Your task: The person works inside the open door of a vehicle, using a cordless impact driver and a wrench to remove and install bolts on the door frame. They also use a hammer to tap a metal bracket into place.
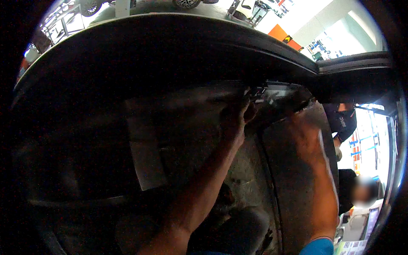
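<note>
My left hand (244, 110) reaches up to a dark fitting (257, 94) at the end of a pale strip (284, 93), inside a large dark shell with an opening along its right side. Its fingers are curled; what they grip is too dim to make out. My right hand (308, 136) is a motion-smeared shape over a dark panel (293, 187), just below the strip's right end, so its fingers cannot be read. A grey rectangular patch or sheet (144, 148) shows on the dark surface left of my left forearm.
A co-worker's dark sleeve (342, 121) and another person (346, 189) with a blurred head show at the right opening. Beyond the curved upper edge (148, 17) are wheels (186, 3), a metal rack (63, 23) and an orange board (280, 34). My knee (238, 229) is below.
</note>
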`<action>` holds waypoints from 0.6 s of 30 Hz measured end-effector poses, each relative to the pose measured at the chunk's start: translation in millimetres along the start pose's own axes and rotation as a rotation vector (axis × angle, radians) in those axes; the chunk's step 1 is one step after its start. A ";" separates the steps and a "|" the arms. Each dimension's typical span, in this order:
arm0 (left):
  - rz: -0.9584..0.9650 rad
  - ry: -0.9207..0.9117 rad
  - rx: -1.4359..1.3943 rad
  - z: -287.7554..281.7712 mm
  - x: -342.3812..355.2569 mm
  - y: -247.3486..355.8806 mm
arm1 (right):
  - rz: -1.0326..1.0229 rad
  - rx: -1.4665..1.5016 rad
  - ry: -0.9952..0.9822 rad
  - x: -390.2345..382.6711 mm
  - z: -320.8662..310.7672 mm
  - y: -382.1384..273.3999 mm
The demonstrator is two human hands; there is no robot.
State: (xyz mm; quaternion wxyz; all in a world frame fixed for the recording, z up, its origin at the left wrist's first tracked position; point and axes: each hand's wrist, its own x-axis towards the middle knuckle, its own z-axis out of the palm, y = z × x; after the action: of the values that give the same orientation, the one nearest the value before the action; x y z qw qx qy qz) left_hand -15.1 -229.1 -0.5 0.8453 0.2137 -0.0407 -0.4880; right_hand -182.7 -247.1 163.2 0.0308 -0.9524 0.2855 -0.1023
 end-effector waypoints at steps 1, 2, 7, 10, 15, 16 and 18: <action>-0.009 0.008 -0.027 1.6 -4.4 -6.7 | 0.014 -0.018 0.072 6.2 -3.1 18.0; -0.006 0.014 -0.048 4.9 -9.3 -7.9 | -0.019 -0.063 0.060 12.1 -5.1 29.2; 0.007 0.015 0.003 -6.1 -23.3 1.0 | -0.151 -0.312 -0.067 40.6 -2.1 29.2; 0.008 0.006 0.031 -17.9 -26.5 -0.3 | -0.360 -0.480 -0.041 50.8 11.9 53.5; -0.032 -0.034 -0.015 -23.8 -3.7 -27.9 | -0.339 -0.616 -0.114 57.9 13.3 109.6; -0.038 -0.040 -0.018 -19.2 -6.2 -26.1 | -0.356 -0.622 -0.125 57.8 11.7 108.3; -0.049 -0.053 -0.024 -10.0 -11.6 -19.8 | -0.194 -0.597 -0.204 51.1 15.9 98.5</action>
State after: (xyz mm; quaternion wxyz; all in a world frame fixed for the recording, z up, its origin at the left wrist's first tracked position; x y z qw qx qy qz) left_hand -34.4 -224.7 -15.9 0.8341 0.1917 -0.0519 -0.5147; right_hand -190.6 -357.5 145.1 -0.2312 -0.9475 0.2062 0.0793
